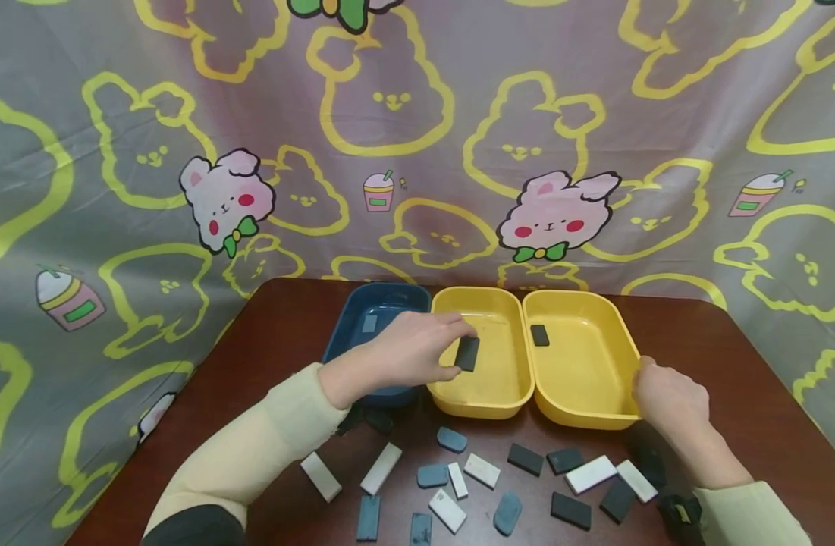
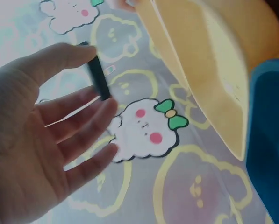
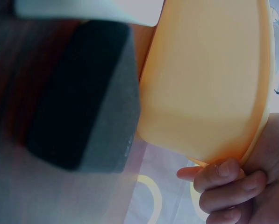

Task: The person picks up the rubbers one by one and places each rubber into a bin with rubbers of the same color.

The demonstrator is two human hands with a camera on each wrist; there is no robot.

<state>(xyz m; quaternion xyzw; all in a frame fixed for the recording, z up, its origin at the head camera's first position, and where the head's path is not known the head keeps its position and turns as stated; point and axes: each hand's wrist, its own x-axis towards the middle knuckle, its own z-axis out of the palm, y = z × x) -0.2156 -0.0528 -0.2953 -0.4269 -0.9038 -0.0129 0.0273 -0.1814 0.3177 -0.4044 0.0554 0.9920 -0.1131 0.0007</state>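
My left hand point(image 1: 413, 345) is over the middle yellow bin point(image 1: 481, 409), pinching a thin black rectangular block point(image 1: 467, 353) between thumb and fingers. In the left wrist view that same block point(image 2: 98, 72) shows edge-on between the thumb and a fingertip. At the far right, my right hand point(image 1: 673, 394) grips the rim of the right yellow bin point(image 1: 584, 417), its fingers point(image 3: 228, 186) curled at the bin's edge. A black block point(image 1: 540, 335) lies inside that bin, near its left wall. Left of the yellow bins stands a blue bin point(image 1: 352, 318), partly hidden by my left forearm, with a grey-blue block point(image 1: 369, 324) inside.
Several white, black and blue-grey blocks lie scattered on the brown table point(image 1: 274, 318) in front of the bins, among them a white block point(image 1: 591, 475) and a blue block point(image 1: 507, 513). A patterned cloth point(image 1: 417, 152) hangs behind the table.
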